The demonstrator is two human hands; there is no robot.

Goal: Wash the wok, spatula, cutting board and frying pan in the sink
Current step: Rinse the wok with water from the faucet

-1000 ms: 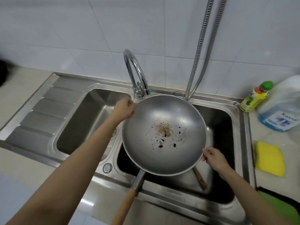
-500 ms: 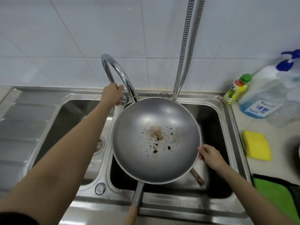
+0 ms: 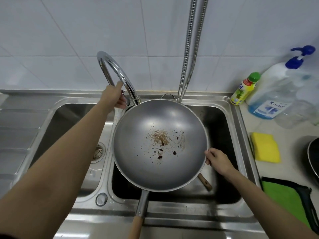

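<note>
Brushed steel, chrome and wood

The sink (image 3: 236,118) is brushed, dull-shining metal; the faucet (image 3: 117,73) mirror-glossy chrome. The wok (image 3: 155,118) looks smooth matt grey metal with a bare wooden handle (image 3: 136,226). The sponge (image 3: 265,147) is yellow, foamy and matt.

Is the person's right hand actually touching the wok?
Touching. The head view shows the right hand with its fingers curled over the right rim of the wok, gripping it above the sink.
</note>
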